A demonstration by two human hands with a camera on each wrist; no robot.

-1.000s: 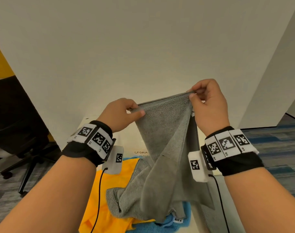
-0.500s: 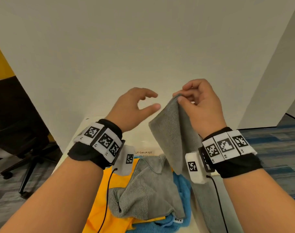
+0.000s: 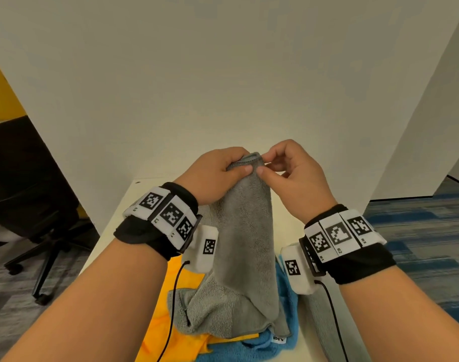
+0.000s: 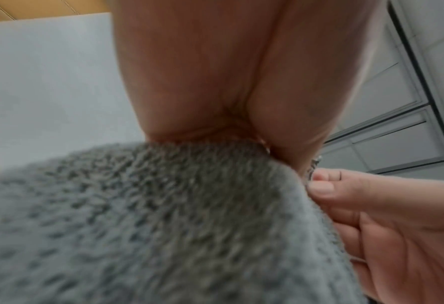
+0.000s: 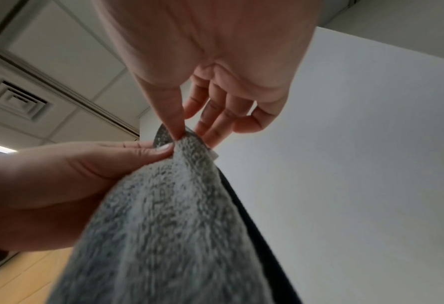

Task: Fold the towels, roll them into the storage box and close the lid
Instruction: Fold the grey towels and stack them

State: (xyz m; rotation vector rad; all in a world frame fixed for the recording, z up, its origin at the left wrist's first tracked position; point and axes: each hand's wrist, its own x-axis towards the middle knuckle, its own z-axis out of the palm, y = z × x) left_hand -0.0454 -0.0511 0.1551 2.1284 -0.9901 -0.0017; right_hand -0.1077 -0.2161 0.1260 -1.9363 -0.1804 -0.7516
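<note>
Together, hands [image 3: 252, 171] (pinching) on towel [image 3: 245, 231]

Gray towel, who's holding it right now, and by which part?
Both hands hold the gray towel at its top edge: the left hand grips it, the right hand pinches it beside the left.

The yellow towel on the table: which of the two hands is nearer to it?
Left. The left hand grips the grey towel on the side above the yellow towel. The right hand pinches the same top edge, over the blue towel side.
</note>
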